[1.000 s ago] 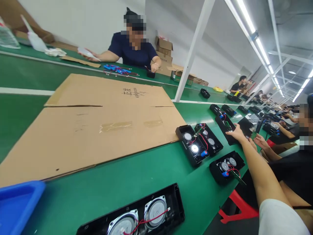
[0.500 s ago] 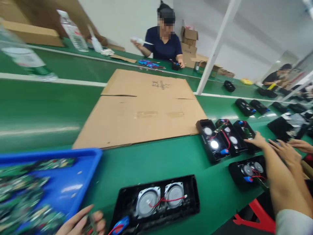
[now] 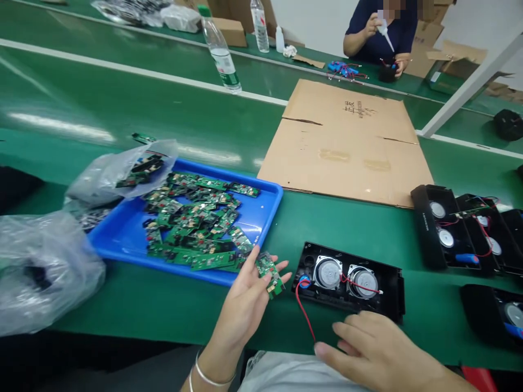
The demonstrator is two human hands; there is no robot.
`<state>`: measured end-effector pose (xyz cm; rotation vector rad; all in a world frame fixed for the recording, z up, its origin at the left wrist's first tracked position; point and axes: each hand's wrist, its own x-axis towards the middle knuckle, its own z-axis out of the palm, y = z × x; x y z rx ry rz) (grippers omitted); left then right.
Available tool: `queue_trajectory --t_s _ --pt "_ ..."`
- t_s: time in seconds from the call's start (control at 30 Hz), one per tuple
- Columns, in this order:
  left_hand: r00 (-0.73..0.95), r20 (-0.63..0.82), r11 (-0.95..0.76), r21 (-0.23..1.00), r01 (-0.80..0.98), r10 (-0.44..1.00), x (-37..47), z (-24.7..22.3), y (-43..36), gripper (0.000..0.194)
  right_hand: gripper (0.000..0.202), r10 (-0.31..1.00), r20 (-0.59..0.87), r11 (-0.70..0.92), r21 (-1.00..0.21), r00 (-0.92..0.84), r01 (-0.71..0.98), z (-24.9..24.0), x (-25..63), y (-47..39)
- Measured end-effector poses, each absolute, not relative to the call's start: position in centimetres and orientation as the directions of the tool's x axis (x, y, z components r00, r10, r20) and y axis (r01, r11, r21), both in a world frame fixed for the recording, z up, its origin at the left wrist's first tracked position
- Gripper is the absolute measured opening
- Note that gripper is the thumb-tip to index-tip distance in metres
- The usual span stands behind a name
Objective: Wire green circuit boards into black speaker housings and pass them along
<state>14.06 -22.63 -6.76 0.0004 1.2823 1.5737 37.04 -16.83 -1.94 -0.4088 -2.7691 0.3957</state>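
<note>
A green circuit board (image 3: 269, 275) is held in my left hand (image 3: 247, 296), beside the right edge of a blue tray (image 3: 267, 204) of similar boards. In front of me lies a black speaker housing (image 3: 392, 283) with two round speakers (image 3: 328, 272) and a blue battery (image 3: 304, 281) at its left end. From the battery a red wire (image 3: 305, 316) runs down over the housing's edge to the thumb of my right hand (image 3: 368, 345). That hand hovers just below the housing with thumb and fingers apart; whether the thumb touches the wire is unclear.
Plastic bags (image 3: 49, 267) crowd the left side, one spilling boards into the tray. A flat cardboard sheet (image 3: 339, 141) lies beyond the housing. More speaker housings (image 3: 425, 234) stand at right. A water bottle (image 3: 223, 57) and a co-worker (image 3: 378, 32) are across the bench.
The view has swung left and down, bringing the whole tray and bags into sight. My left hand has moved from the tray's edge toward the housing with the circuit board. My right hand is now near the housing.
</note>
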Motion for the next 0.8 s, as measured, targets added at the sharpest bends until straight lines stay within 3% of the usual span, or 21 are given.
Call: queue_trajectory --t_s 0.07,0.13,0.27,0.33,0.4,0.47,0.63,0.8 --pt "-0.401 -0.542 0.129 0.697 -0.705 0.738 13.8 -6.9 -23.4 0.071 0.027 0.140 0.271 0.962 -0.263 -0.952 0.066 -3.2 33.7 -17.7" --pt "-0.344 -0.522 0.143 0.685 -0.714 0.781 13.6 -6.8 -24.2 0.073 0.029 0.090 0.310 0.956 -0.293 -0.946 -0.005 -3.7 32.0 -18.0" --pt "-0.258 -0.488 0.172 0.673 -0.719 0.834 13.4 -6.3 -25.3 0.072 0.019 0.311 0.486 0.880 -0.471 -0.817 0.055 -3.3 31.1 -17.4" --pt "-0.260 -0.476 0.164 0.680 -0.714 0.840 13.3 -6.1 -25.5 0.072 0.017 0.466 0.519 0.759 -0.650 -0.716 0.022 -3.1 30.5 -17.1" --pt "-0.272 -0.466 0.158 0.695 -0.701 0.842 13.4 -6.0 -25.5 0.069 0.015 0.638 0.445 0.545 -0.837 -0.628 -0.039 -3.2 29.6 -17.0" --pt "-0.281 -0.455 0.149 0.705 -0.693 0.845 13.6 -5.9 -25.3 0.063 0.007 0.749 0.343 0.405 -0.914 -0.567 -0.018 -3.3 28.6 -17.1" --pt "-0.266 -0.440 0.134 0.691 -0.711 0.858 14.0 -5.2 -25.1 0.054 0.017 0.692 0.295 0.526 -0.831 -0.659 0.180 -3.0 27.2 -17.3" --pt "-0.240 -0.392 0.163 0.756 -0.634 0.888 13.8 -4.9 -25.9 0.049 0.015 0.575 0.509 0.772 -0.596 -0.640 0.220 -3.1 27.0 -18.0"
